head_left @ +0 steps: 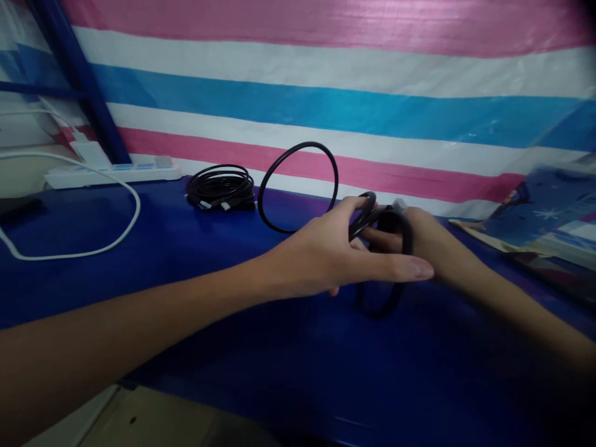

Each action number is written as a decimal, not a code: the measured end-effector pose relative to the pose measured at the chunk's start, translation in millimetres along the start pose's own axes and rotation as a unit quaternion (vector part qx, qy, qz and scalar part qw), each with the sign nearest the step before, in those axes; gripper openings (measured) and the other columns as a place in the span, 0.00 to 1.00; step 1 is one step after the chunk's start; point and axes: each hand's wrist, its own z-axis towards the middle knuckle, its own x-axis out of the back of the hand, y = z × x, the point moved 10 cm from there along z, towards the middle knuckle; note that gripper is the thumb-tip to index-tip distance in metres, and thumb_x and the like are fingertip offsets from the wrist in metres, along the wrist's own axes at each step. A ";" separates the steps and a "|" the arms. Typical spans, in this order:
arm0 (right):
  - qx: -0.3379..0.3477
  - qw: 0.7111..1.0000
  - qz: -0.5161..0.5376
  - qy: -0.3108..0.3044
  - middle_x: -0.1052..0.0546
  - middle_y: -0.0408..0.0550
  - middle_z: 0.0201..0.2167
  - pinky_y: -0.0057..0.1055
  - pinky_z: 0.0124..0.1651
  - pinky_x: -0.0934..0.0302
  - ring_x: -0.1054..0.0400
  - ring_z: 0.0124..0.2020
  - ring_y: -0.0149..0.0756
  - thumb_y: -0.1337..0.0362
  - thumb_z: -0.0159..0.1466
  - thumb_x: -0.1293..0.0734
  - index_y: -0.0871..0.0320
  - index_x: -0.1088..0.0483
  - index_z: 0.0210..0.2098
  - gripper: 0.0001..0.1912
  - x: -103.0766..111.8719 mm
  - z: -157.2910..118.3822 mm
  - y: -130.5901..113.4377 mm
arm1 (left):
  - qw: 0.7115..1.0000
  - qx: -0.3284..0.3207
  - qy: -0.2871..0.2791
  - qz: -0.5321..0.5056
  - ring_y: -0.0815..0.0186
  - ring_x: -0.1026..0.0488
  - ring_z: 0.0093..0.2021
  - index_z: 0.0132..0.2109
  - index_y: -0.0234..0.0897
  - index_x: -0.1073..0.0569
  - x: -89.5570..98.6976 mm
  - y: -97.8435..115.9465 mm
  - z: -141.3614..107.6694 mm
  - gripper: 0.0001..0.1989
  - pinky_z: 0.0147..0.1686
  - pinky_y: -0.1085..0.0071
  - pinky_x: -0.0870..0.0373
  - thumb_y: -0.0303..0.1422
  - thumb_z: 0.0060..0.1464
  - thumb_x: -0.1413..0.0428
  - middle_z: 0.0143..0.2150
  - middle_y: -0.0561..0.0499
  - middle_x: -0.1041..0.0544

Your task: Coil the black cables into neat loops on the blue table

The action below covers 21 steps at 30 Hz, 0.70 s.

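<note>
A thick black cable [336, 169] is looped between my hands above the blue table, with one large loop standing out to the left and smaller coils at the right. My left hand [326, 251] holds the coils between thumb and fingers, its thumb stretched out to the right. Behind the coils, my right hand [421, 239] is closed on the cable near a greyish connector [399, 203]; its fingers are partly hidden and blurred. Left of the large loop, a coiled thin black cable [221, 186] with two plug ends showing lies on the table.
A white power strip [114, 175] with a white charger [90, 151] sits at the back left. A white cable [137, 208] curves over the blue table [200, 248]. Dark object [21, 208] at far left. Books or packages [540, 211] lie at right. A striped sheet [326, 112] hangs behind.
</note>
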 end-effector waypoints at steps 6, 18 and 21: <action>-0.033 0.997 -0.014 0.074 0.32 0.45 0.17 0.30 0.24 0.50 0.39 0.19 0.31 0.56 0.59 0.35 0.58 0.34 0.23 0.13 18.2 -5.2 -3.6 | 0.996 -0.014 0.008 -0.083 0.74 0.36 0.15 0.64 0.38 0.48 -0.8 0.0 2.4 0.36 0.14 0.77 0.41 0.39 0.53 0.41 0.30 0.52 0.22; -0.030 0.963 0.249 0.096 0.28 0.44 0.25 0.30 0.33 0.39 0.34 0.28 0.31 0.53 0.61 0.34 0.57 0.32 0.27 0.14 7.2 -16.5 -16.0 | 0.981 0.010 0.116 -0.156 0.71 0.28 0.29 0.55 0.39 0.36 36.6 -22.9 17.0 0.23 0.27 0.77 0.35 0.44 0.56 0.44 0.29 0.53 0.27; -0.003 0.977 0.165 0.133 0.26 0.43 0.30 0.32 0.33 0.39 0.30 0.31 0.35 0.59 0.60 0.32 0.54 0.35 0.47 0.17 9.1 -23.9 -22.8 | 0.970 0.016 0.105 -0.218 0.72 0.30 0.26 0.47 0.39 0.34 29.8 -26.2 18.8 0.13 0.30 0.75 0.32 0.40 0.59 0.46 0.28 0.54 0.28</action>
